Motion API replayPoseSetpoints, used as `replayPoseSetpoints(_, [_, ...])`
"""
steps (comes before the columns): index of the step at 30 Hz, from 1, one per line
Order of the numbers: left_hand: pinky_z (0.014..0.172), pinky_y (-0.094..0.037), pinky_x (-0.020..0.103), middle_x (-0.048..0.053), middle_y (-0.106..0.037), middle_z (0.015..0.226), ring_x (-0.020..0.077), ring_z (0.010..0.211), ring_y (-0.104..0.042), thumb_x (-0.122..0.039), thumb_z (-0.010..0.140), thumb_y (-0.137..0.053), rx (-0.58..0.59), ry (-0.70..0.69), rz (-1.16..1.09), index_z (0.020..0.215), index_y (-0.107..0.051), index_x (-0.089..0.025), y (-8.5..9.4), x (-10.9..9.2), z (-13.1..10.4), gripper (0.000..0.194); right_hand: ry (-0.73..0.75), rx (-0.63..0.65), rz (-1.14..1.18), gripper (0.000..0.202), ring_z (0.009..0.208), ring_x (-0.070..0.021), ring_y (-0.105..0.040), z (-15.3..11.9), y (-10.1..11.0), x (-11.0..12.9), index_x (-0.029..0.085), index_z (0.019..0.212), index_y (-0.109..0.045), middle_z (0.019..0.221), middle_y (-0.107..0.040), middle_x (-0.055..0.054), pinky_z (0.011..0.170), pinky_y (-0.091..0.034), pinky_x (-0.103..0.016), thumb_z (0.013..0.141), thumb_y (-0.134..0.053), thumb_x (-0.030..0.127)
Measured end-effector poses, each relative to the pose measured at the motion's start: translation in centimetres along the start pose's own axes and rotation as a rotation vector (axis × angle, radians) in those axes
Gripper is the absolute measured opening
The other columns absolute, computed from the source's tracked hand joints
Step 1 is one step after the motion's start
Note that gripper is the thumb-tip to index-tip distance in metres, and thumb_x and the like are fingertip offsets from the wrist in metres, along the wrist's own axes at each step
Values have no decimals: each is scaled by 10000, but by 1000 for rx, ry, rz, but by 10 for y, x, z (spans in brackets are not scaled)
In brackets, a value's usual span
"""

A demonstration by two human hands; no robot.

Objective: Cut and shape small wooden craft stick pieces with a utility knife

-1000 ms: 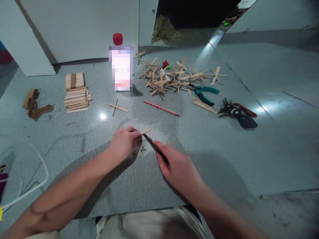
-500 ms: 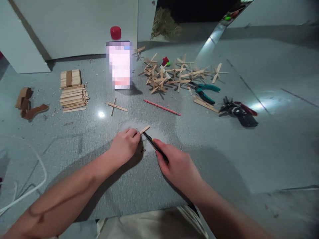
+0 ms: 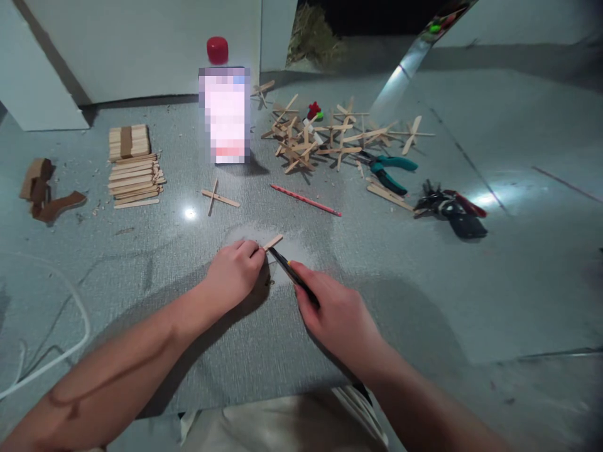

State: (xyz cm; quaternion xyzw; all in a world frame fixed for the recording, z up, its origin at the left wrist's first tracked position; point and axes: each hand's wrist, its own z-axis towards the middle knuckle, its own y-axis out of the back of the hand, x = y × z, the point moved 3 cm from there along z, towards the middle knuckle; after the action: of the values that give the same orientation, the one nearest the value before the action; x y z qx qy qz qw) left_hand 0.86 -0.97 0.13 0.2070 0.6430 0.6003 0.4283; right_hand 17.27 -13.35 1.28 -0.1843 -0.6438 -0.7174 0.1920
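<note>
My left hand [image 3: 239,269] is closed on a wooden craft stick [image 3: 274,241], pressing it down on the grey surface. The stick's free end sticks out to the upper right. My right hand [image 3: 332,307] grips a black utility knife [image 3: 296,278] with a touch of yellow on it. Its tip touches the stick just beside my left fingers. Pale dust lies around the stick. Beyond my hands are two craft sticks joined in a cross [image 3: 219,198] and a red pencil [image 3: 306,200].
At left are stacked craft sticks [image 3: 136,179], a banded bundle [image 3: 134,141] and brown scraps [image 3: 51,198]. A lit phone [image 3: 226,116] stands at the back by a red cap [image 3: 217,50]. Many crossed sticks [image 3: 301,147], teal-handled pliers [image 3: 393,164] and a black tool [image 3: 459,216] lie right.
The view has shifted slightly, so things at the left and back appear a little higher. Both hands keep their hold, and the knife tip stays at the stick.
</note>
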Motion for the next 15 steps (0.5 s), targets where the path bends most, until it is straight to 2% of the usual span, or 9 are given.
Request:
replayPoseSetpoints(8, [665, -446, 339, 100, -674, 915, 211, 813, -592, -178, 1006, -534, 14, -13, 21, 907, -671, -163, 1, -3, 0, 169, 15, 3, -90, 393, 744, -232, -748, -2, 0, 3, 155, 1405, -629, 980, -783, -118, 676, -601, -352, 1056, -464, 223])
replayPoseSetpoints(15, [637, -422, 339, 87, -669, 899, 196, 773, -573, -167, 1002, -532, -8, -29, 44, 888, -664, -160, -2, -1, 0, 175, 52, -45, -113, 379, 704, -215, -737, -3, 3, 6, 118, 1373, -658, 955, -780, -114, 606, -557, -322, 1048, -477, 195])
